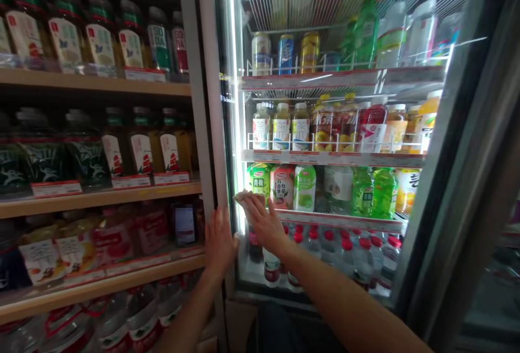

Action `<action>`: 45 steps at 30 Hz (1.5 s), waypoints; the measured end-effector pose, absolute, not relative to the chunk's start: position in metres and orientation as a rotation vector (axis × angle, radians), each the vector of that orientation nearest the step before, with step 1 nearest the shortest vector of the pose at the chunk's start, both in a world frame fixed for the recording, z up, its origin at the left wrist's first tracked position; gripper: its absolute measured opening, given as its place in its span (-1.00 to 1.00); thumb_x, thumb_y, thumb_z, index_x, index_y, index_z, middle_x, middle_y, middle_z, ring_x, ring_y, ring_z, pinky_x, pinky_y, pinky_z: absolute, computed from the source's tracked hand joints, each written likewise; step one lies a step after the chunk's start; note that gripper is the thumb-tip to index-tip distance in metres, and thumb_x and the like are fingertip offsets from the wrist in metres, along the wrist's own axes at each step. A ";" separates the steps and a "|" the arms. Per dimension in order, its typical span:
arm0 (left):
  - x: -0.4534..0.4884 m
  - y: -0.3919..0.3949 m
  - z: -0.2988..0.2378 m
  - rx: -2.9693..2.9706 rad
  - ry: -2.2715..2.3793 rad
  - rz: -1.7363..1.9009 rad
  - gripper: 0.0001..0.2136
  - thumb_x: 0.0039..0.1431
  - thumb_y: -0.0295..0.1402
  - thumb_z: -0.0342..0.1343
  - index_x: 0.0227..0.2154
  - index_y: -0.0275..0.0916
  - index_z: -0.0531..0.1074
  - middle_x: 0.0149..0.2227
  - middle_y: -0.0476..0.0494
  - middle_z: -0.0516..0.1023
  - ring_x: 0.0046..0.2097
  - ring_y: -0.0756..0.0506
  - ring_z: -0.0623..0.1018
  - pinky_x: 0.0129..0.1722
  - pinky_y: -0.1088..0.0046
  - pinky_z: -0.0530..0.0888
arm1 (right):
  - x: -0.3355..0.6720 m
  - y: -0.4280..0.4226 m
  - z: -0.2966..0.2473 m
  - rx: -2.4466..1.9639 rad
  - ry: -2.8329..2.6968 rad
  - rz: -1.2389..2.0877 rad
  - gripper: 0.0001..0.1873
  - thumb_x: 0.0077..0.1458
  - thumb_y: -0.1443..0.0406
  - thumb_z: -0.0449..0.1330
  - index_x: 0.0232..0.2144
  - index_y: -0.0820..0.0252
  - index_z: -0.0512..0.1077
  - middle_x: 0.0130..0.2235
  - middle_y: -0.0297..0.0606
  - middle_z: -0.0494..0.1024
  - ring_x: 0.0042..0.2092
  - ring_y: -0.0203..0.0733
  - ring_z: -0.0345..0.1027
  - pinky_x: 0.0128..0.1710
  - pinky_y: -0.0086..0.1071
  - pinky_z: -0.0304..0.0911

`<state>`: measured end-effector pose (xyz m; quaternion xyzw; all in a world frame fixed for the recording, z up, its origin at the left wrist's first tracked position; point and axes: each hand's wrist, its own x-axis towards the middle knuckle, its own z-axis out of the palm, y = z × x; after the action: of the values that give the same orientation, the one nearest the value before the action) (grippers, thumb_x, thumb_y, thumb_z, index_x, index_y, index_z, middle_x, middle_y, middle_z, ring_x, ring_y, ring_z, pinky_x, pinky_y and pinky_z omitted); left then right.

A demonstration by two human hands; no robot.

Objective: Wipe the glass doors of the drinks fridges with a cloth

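Observation:
My right hand (pixel 266 226) reaches up to the lit glass front of the drinks fridge (pixel 319 157), near its left edge. Under its extended fingers is a pale, thin piece that looks like a folded cloth (pixel 244 196), pressed toward the glass. Most of that piece is hidden by the hand. Behind the fingers stand a green bottle (pixel 259 177) and a reddish tea bottle (pixel 281 188). My left hand (pixel 220 236) rests with fingers stretched upward on the upright frame (pixel 208 125) between fridge and shelving, holding nothing visible.
Wooden shelves (pixel 97 83) on the left carry rows of bottled drinks. A phone with a lit screen (pixel 184 224) stands on the third shelf, close to my left hand. Red-capped water bottles (pixel 345 255) fill the fridge bottom. A dark door frame (pixel 447 180) borders the right.

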<state>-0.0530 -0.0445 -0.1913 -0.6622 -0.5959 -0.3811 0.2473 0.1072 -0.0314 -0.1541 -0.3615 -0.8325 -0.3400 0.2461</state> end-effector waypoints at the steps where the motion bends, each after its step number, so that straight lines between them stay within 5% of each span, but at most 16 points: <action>1: -0.054 -0.045 -0.190 -1.805 -1.627 -1.030 -0.37 0.08 -0.44 -0.03 0.22 -0.34 -0.07 0.28 -0.38 0.00 0.29 -0.29 0.01 0.17 0.00 0.15 | 0.105 -0.030 -0.152 -1.002 -2.264 -0.918 -0.36 0.07 0.44 -0.05 0.23 0.29 0.00 0.31 -0.17 -0.06 0.32 0.00 -0.27 0.26 0.09 -0.33; 8: -0.059 -0.041 -0.180 -1.788 -1.600 -1.012 -0.40 0.07 -0.46 -0.04 0.20 -0.37 -0.01 0.27 -0.40 0.00 0.28 -0.30 0.05 0.17 0.01 0.15 | 0.140 -0.038 -0.174 -0.896 -2.384 -0.955 -0.41 0.08 0.40 0.00 0.19 0.19 0.11 0.28 -0.21 0.05 0.31 -0.07 -0.20 0.28 0.01 -0.30; 13: -0.040 -0.039 -0.173 -1.817 -1.578 -1.064 -0.42 0.05 -0.46 -0.03 0.18 -0.39 0.06 0.26 -0.42 0.02 0.28 -0.31 0.04 0.17 0.00 0.15 | 0.172 -0.039 -0.134 -1.031 -2.142 -1.074 -0.43 0.10 0.40 -0.02 0.19 0.20 0.11 0.29 -0.17 0.03 0.32 -0.03 -0.24 0.26 0.10 -0.48; 20: -0.004 -0.037 -0.170 -1.871 -1.429 -1.098 -0.41 0.04 -0.50 -0.05 0.19 -0.35 0.04 0.26 -0.38 0.05 0.29 -0.27 0.04 0.18 0.02 0.16 | 0.238 -0.067 -0.166 -1.038 -2.187 -1.237 -0.38 0.03 0.42 0.02 0.18 0.13 0.13 0.28 -0.26 0.06 0.33 -0.11 -0.35 0.27 0.00 -0.57; 28: 0.026 -0.036 -0.161 -1.901 -1.330 -1.109 -0.44 0.07 -0.44 -0.03 0.17 -0.37 0.07 0.26 -0.41 0.03 0.30 -0.28 0.00 0.18 0.01 0.13 | 0.276 -0.079 -0.141 -1.270 -1.918 -1.247 -0.41 0.06 0.41 0.01 0.18 0.15 0.15 0.27 -0.19 0.10 0.30 -0.07 -0.17 0.26 0.02 -0.43; 32: 0.042 -0.037 -0.160 -1.903 -1.225 -1.102 -0.44 0.06 -0.44 -0.01 0.16 -0.37 0.08 0.25 -0.40 0.08 0.29 -0.27 0.02 0.18 0.04 0.15 | 0.299 -0.092 -0.175 -1.235 -2.019 -1.270 -0.42 0.05 0.41 0.00 0.15 0.07 0.18 0.25 -0.27 0.16 0.31 -0.12 -0.19 0.27 0.00 -0.44; 39: 0.082 -0.043 -0.147 -1.937 -1.111 -1.159 -0.43 0.03 -0.49 -0.02 0.16 -0.38 0.08 0.25 -0.39 0.07 0.30 -0.25 -0.02 0.21 0.06 0.11 | 0.324 -0.087 -0.126 -1.362 -1.745 -1.218 -0.44 0.06 0.39 0.01 0.15 0.22 0.17 0.26 -0.06 0.09 0.31 -0.04 -0.19 0.25 0.04 -0.33; 45: 0.113 -0.047 -0.138 -1.958 -0.987 -1.185 -0.39 -0.02 -0.51 -0.02 0.17 -0.35 0.08 0.24 -0.34 0.11 0.30 -0.22 0.00 0.22 0.12 0.09 | 0.348 -0.099 -0.149 -1.383 -1.798 -1.234 -0.41 0.04 0.45 -0.02 0.16 0.18 0.16 0.26 -0.11 0.11 0.31 -0.09 -0.20 0.25 0.02 -0.37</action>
<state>0.1126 -0.0466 -0.1375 -0.7446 -0.3755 -0.4506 0.3187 0.3475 -0.0986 -0.1487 -0.5149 -0.6693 -0.4592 0.2759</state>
